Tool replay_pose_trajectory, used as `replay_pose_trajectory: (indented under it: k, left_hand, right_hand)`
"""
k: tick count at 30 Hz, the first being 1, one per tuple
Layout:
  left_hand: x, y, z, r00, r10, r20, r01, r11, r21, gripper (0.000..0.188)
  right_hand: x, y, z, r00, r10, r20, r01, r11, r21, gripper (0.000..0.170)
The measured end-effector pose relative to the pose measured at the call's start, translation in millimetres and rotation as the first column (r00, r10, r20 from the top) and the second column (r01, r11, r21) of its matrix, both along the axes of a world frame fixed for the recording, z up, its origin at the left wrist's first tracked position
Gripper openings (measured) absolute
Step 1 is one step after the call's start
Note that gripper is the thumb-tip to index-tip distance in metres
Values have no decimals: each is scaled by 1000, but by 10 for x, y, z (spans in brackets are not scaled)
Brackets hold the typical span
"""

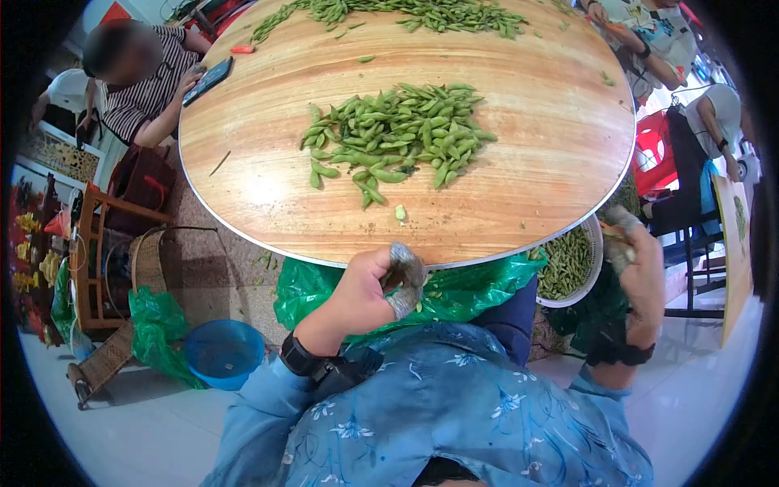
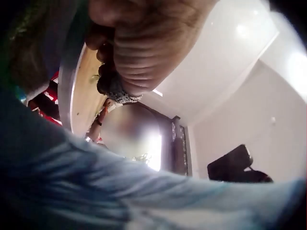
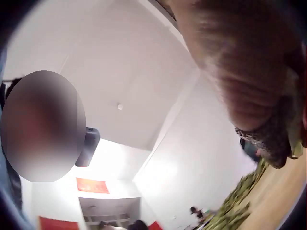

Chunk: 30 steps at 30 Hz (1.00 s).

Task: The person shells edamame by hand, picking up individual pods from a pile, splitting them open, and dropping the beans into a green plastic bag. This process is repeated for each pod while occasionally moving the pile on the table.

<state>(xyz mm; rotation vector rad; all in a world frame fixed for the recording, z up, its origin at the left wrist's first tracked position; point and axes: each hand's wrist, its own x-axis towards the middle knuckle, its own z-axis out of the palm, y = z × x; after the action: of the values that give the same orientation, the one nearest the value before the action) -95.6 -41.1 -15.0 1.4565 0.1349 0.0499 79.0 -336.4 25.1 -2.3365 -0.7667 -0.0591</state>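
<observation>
My left hand is at the table's near edge, over the green plastic bag. Grey coverings wrap its thumb and a finger, which curve toward each other; I cannot tell whether they hold anything. My right hand is raised to the right of the white basket of pods. Its covered thumb pinches a pale green pod against the fingers. A heap of green soybean pods lies on the wooden table, and a single pale bean sits nearer me.
More pods are piled at the table's far side. A person in stripes sits at left by a phone; other people are at right. A blue basin and a wicker cart stand on the floor at left.
</observation>
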Motion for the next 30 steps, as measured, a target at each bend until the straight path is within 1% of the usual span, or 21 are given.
replay_pose_trajectory:
  k: [2,4,6,7,8,9,10,11,12,13,14,16,17,20,21,22,23,24,26,27,30]
  left_hand:
    - [-23,16,-69,990,-132,45,123,980,158,18]
    - [-25,4,-4,991,-123,61,110,975,192,18]
    - [-48,20,148,995,-101,-6,96,928,360,17]
    - [-54,36,111,995,-100,-11,98,929,357,17]
    - [-52,62,53,1000,-2,18,-4,949,314,16]
    - [-43,84,25,994,99,43,-107,957,268,15]
    - [-5,110,36,994,100,42,-108,957,268,15]
    - [60,148,58,981,137,138,-186,865,466,13]
    - [130,189,83,960,151,236,-270,728,631,11]
    - [222,210,134,955,101,278,-278,632,724,13]
    - [301,215,148,957,108,269,-275,635,722,13]
    - [421,216,121,983,87,163,-182,311,933,15]
    - [466,241,50,989,38,143,-148,274,950,15]
    - [451,223,-34,985,-25,169,-158,240,958,15]
    - [407,218,-55,986,-27,167,-155,244,957,15]
    - [307,195,-84,968,-121,218,-170,322,931,14]
    - [210,174,-113,939,-208,273,-173,400,900,13]
    - [124,151,-139,941,-207,268,-166,405,899,13]
    - [-34,120,-190,883,-319,346,-225,359,906,15]
    - [-87,140,-236,861,-376,344,-208,358,910,16]
    - [-139,108,-244,817,-435,378,-250,324,913,17]
  right_hand:
    - [-68,-51,135,968,-194,-162,192,981,-28,31]
    - [-38,-67,79,972,-190,-137,188,982,-24,27]
    - [-55,-22,21,975,-190,-119,188,982,-26,24]
    - [-78,99,16,979,-166,-118,172,984,44,21]
    - [-92,231,13,984,-141,-112,154,981,117,18]
    - [-105,349,-5,996,-78,-47,84,986,144,17]
    - [-112,484,-46,1000,0,7,-1,992,127,16]
    - [-124,625,-84,995,78,59,-83,991,104,15]
    - [-158,785,-105,983,177,40,-180,975,131,14]
    - [-194,934,-110,961,277,20,-276,948,160,14]
    - [-220,1057,-99,959,283,10,-281,947,156,14]
    - [-256,1213,-108,958,286,9,-282,939,199,13]
    - [-243,1220,-126,959,283,-2,-278,941,193,13]
    - [-240,1148,-161,948,313,-59,-290,923,253,11]
    - [-258,1065,-137,927,333,-170,-283,922,263,9]
    - [-267,974,-108,893,352,-279,-277,921,274,8]
    - [-254,867,-67,867,412,-282,-376,910,175,7]
    - [-267,780,-99,865,409,-291,-374,912,172,7]
    - [-307,635,-190,721,539,-435,-477,842,253,9]
    - [-311,595,-242,666,559,-493,-521,823,228,12]
    - [-395,618,-325,655,540,-528,-509,832,218,17]
